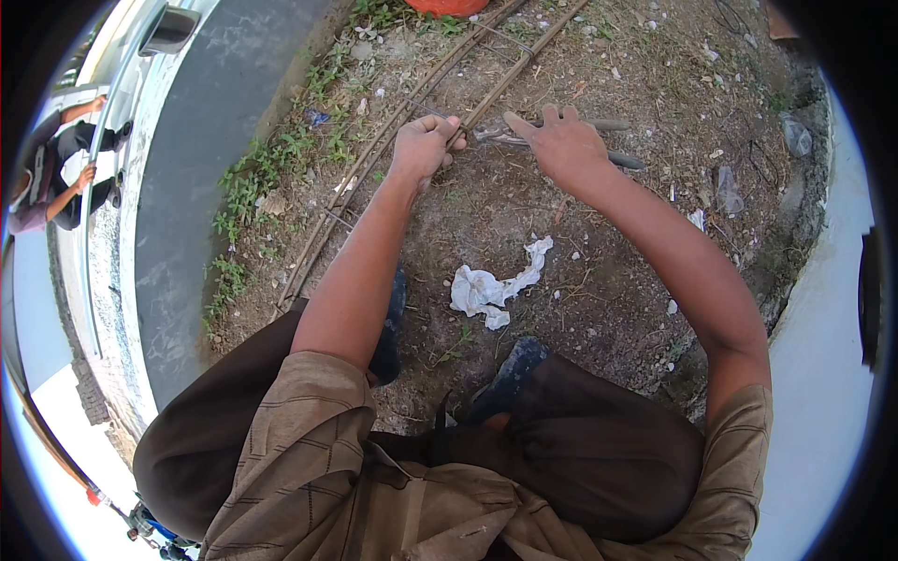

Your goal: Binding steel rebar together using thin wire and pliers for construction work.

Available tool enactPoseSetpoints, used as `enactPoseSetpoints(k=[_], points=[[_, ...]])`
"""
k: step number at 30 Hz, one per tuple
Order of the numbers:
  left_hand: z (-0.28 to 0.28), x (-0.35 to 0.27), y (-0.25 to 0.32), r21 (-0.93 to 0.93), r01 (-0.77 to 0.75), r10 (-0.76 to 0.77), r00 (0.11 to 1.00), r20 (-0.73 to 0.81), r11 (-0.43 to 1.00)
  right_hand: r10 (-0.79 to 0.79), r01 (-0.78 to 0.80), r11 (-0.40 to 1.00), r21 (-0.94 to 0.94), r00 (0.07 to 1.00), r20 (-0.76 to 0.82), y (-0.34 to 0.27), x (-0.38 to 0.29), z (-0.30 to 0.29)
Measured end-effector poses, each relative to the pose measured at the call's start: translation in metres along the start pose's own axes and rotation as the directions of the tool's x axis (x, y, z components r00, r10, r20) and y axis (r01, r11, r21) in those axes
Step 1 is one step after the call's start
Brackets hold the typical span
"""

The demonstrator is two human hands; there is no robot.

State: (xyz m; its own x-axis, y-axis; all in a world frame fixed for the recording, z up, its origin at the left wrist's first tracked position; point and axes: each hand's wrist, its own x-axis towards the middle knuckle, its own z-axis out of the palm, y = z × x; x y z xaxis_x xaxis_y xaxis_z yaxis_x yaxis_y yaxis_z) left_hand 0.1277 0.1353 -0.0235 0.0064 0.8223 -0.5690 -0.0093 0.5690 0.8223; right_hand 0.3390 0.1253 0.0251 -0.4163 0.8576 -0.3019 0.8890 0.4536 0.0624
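Note:
A long frame of steel reinforcing bars [520, 64], crossed by thin stirrups [424, 107], lies slantwise over the ground from the top to the left. My left hand [425, 147] is closed around the near bar at its end, thumb on top. To the right, my right hand [565, 142] hovers palm down with its fingers spread, over pincers [623, 160] lying on the soil. Their jaws point towards my left hand, and my right hand hides the middle of them. Nothing shows between the fingers of my right hand.
Crumpled white paper or plastic [484, 287] lies between my feet. A grey concrete ledge [182, 189] runs along the left, a pale wall [821, 294] along the right. Near the top is a red object [449, 5]. Another person [66, 165] holds a long pipe beyond the ledge.

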Motion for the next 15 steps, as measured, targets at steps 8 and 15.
enactPoseSetpoints(k=[8,15], points=[[-0.006,0.005,-0.005,0.030,-0.008,0.009,1.000,-0.008,1.000,-0.014,-0.016,0.989,-0.145,0.979,-0.202,-0.010,0.007,-0.001],[0.001,0.001,0.000,0.052,0.004,-0.002,0.999,-0.039,0.999,-0.108,0.016,0.960,-0.279,0.941,-0.321,-0.005,0.009,-0.011]])
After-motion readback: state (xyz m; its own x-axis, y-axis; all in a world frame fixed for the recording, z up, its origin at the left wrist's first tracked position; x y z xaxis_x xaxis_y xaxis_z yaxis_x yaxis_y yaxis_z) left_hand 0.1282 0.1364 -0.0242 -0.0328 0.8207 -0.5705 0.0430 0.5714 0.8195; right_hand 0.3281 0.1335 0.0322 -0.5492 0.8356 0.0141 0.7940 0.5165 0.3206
